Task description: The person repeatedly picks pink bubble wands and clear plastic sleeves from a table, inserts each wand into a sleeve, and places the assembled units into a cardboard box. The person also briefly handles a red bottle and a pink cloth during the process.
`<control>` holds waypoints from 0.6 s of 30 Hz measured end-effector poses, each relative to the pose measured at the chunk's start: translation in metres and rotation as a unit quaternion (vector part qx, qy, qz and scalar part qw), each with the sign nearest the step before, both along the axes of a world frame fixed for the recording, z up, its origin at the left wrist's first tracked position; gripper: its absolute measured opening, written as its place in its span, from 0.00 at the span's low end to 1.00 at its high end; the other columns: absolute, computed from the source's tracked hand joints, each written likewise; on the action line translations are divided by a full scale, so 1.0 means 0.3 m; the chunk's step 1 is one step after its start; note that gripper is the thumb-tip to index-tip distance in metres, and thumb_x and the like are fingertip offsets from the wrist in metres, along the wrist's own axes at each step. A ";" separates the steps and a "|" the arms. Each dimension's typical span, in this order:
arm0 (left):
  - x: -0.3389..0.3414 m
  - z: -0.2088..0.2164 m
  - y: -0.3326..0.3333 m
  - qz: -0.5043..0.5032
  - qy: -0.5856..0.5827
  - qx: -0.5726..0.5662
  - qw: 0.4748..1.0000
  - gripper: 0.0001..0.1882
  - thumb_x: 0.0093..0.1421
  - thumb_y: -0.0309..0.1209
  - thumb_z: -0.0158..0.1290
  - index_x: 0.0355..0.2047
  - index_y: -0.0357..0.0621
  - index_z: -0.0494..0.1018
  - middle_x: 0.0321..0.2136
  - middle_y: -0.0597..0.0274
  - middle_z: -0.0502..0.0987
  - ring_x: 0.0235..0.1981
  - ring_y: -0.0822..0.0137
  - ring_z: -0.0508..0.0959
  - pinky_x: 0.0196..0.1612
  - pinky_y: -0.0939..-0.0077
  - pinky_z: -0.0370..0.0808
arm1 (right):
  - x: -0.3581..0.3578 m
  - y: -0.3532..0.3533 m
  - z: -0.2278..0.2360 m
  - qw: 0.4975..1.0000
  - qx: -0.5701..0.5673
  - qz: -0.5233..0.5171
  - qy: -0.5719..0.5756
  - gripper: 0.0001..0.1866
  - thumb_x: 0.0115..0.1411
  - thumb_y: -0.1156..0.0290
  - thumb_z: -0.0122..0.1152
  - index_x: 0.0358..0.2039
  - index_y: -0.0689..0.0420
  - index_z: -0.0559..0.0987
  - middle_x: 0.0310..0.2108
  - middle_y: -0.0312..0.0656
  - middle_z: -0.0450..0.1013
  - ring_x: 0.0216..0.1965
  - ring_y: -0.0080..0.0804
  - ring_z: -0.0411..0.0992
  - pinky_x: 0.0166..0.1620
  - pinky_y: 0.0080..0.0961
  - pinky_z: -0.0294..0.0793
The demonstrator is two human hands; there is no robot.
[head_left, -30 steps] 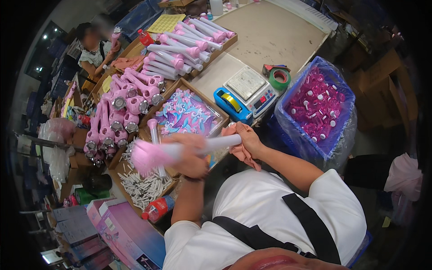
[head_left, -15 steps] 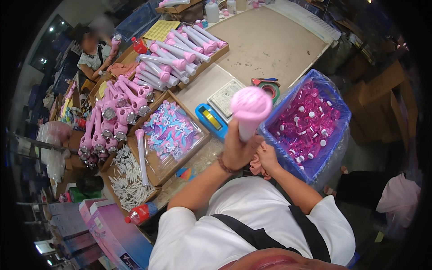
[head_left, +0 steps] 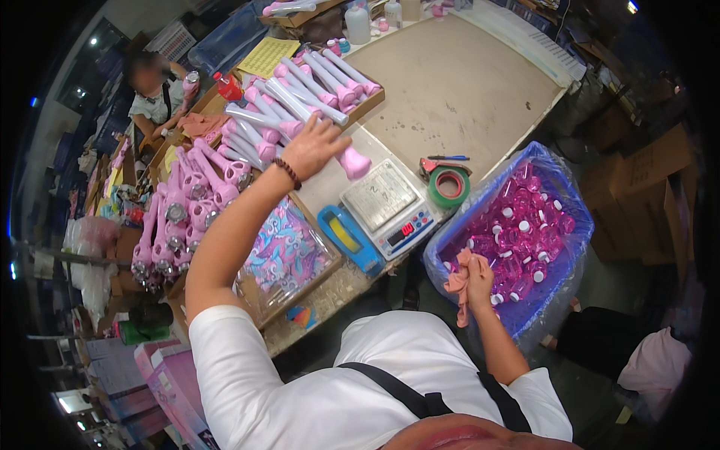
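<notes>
My left hand (head_left: 313, 148) reaches over the near edge of the cardboard box of white tubes with pink ends (head_left: 251, 120). Its fingers are closed over a pink-ended tube (head_left: 355, 162); the pink flared end sticks out beside the fingertips, and the hand hides the rest. A crumpled pink cloth (head_left: 459, 286) is pinched in my right hand (head_left: 480, 281), which is at the near left rim of a blue plastic-lined bin (head_left: 577, 225). Inside that bin lie many small see-through pink bottles (head_left: 525, 217) with white caps.
On the table are a digital scale (head_left: 382, 199), a blue tape dispenser (head_left: 349, 240) and a green tape roll (head_left: 448, 186). Pink wands (head_left: 199, 187) are piled at left, beside a tray of colourful cut-outs (head_left: 289, 251). Across the left side sits another person (head_left: 157, 97).
My left hand has carried the tube from in front of my chest to the tube box at the far left. My right hand has moved apart from it, rightward with the cloth.
</notes>
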State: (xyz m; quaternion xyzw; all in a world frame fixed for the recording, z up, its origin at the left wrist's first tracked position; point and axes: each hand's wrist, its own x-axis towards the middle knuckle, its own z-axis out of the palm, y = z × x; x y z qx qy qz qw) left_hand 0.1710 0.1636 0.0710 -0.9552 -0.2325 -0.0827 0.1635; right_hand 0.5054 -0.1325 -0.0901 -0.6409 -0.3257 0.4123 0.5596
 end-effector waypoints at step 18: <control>-0.103 -0.366 0.842 0.171 0.062 -0.066 0.981 0.21 0.53 0.25 0.47 0.48 0.56 0.72 0.47 0.57 0.73 0.50 0.55 0.69 0.53 0.60 0.67 | -0.084 0.027 -0.056 0.971 -0.096 -0.182 -0.123 0.13 0.66 0.68 0.45 0.31 0.63 0.73 0.30 0.38 0.69 0.33 0.24 0.66 0.40 0.22 0.65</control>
